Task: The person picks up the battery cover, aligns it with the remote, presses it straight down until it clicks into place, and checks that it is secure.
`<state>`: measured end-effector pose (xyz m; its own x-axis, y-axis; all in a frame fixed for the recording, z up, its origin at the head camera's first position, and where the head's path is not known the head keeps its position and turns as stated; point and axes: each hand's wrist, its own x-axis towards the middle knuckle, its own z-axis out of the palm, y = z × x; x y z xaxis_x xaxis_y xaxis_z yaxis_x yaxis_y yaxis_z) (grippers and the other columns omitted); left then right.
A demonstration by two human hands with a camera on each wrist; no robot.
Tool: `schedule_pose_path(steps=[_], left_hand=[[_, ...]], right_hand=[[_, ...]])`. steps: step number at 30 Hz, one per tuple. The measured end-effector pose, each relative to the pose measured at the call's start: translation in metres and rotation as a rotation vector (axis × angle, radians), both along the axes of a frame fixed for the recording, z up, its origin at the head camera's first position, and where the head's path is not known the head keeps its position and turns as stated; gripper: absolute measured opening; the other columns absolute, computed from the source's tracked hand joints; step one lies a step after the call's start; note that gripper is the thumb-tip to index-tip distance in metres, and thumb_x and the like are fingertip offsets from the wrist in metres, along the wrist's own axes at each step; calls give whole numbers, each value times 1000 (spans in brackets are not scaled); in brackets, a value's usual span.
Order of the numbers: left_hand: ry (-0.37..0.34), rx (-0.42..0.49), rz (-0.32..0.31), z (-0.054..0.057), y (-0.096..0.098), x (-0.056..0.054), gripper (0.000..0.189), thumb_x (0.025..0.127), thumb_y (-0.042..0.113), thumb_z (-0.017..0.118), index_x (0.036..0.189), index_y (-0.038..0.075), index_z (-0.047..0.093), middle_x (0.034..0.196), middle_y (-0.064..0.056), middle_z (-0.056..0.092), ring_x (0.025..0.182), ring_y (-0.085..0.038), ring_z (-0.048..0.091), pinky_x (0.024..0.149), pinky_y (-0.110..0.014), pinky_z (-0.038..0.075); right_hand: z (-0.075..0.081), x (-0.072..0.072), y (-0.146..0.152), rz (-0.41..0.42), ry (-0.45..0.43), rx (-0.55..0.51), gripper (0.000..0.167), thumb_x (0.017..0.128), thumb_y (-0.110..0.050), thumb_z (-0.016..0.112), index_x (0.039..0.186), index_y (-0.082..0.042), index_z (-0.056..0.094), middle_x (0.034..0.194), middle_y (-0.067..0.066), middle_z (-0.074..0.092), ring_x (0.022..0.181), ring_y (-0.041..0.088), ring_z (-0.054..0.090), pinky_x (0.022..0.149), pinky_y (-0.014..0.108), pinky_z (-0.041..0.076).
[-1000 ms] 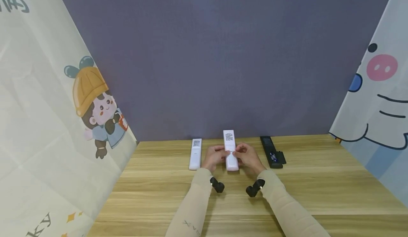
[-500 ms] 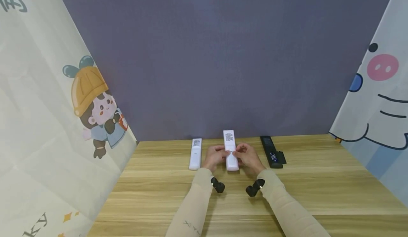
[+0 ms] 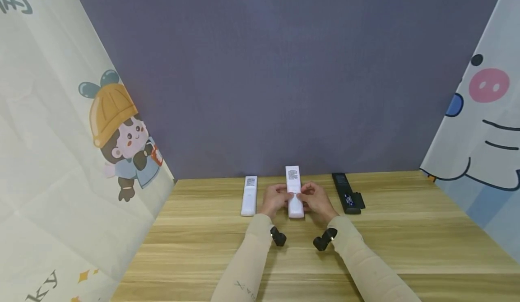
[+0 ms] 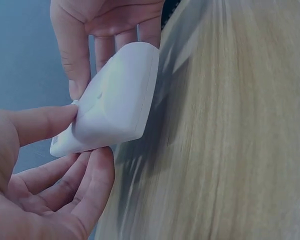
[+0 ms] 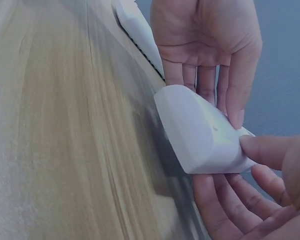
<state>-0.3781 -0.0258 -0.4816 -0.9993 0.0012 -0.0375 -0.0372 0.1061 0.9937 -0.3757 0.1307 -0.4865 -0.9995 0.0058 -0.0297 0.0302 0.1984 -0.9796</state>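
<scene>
Between both hands a white remote control [image 3: 293, 182] is held above the table, its back with a printed label toward me. My left hand [image 3: 275, 199] grips its left side, thumb on the back and fingers curled beneath. From the other side my right hand [image 3: 318, 200] grips it the same way. In the left wrist view both thumbs lie near the upper edge of the battery cover on the white remote [image 4: 115, 95]; the cover looks closed. The right wrist view shows the same remote [image 5: 195, 130] tilted, its end off the wood.
Left of the hands, a second white remote [image 3: 249, 197] lies back up on the wooden table [image 3: 195, 248]. To the right lies a black remote [image 3: 344, 193] with its battery cover [image 3: 358, 200] swung out and a battery visible. A grey-purple wall [image 3: 284, 76] rises behind the table.
The held white remote has shifted very slightly to the right. Both hands keep their grip, and the other remotes stay where they were.
</scene>
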Motion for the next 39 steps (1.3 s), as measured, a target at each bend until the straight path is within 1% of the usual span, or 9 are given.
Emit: schedule_pose_path(steps=[5, 10, 14, 19, 22, 27, 34, 39], left_hand=[[28, -95, 0, 0, 2, 0, 45, 81, -7, 77, 125, -8, 67, 100, -20, 77, 77, -18, 74, 68, -32, 63], [33, -124, -19, 1, 2, 1, 47, 78, -10, 77, 124, -8, 68, 104, -21, 76, 80, -18, 72, 70, -30, 62], [32, -159, -20, -1, 1, 0, 47, 76, -11, 78, 122, -6, 69, 103, -19, 76, 79, -15, 69, 71, -27, 61], [36, -192, -24, -5, 1, -2, 48, 73, -12, 78, 120, -5, 71, 103, -19, 76, 78, -13, 68, 70, -25, 60], [56, -212, -17, -7, 2, -3, 46, 72, -13, 78, 117, -5, 72, 103, -19, 77, 78, -13, 68, 70, -26, 60], [86, -271, -4, -9, 3, -5, 38, 74, -10, 79, 111, -5, 74, 102, -17, 78, 80, -13, 69, 71, -24, 59], [96, -334, 3, -12, 5, -5, 31, 77, -7, 79, 108, -4, 75, 99, -17, 78, 83, -15, 71, 75, -25, 59], [113, -386, 25, -12, 6, -3, 29, 79, -3, 79, 107, -4, 76, 96, -15, 78, 81, -15, 71, 73, -26, 59]], right_hand=[[-3, -2, 1, 17, -1, 17, 25, 95, 0, 67, 116, 4, 56, 117, 27, 68, 83, 18, 68, 63, 34, 62], [-4, -2, 2, 33, 6, 60, 31, 95, 1, 67, 123, 6, 56, 121, 29, 67, 86, 19, 69, 64, 34, 62], [-5, -3, 2, 60, 11, 85, 35, 93, 3, 67, 126, 8, 56, 121, 30, 66, 90, 22, 69, 66, 33, 62], [-9, -3, 3, 83, 45, 136, 38, 91, 4, 68, 127, 9, 57, 123, 31, 67, 104, 29, 68, 75, 29, 58], [-9, -1, 4, 103, 54, 147, 40, 90, 4, 69, 128, 8, 57, 125, 30, 66, 111, 32, 66, 78, 29, 57], [-8, 0, 4, 122, 69, 163, 44, 89, 3, 70, 130, 9, 57, 127, 30, 65, 115, 35, 64, 83, 32, 56], [-13, -2, 4, 76, 85, 243, 42, 89, -2, 73, 128, 6, 63, 126, 25, 68, 118, 35, 64, 99, 44, 53], [-13, -2, 3, 58, 88, 261, 41, 89, -4, 74, 128, 6, 64, 126, 24, 69, 119, 35, 63, 103, 49, 50]])
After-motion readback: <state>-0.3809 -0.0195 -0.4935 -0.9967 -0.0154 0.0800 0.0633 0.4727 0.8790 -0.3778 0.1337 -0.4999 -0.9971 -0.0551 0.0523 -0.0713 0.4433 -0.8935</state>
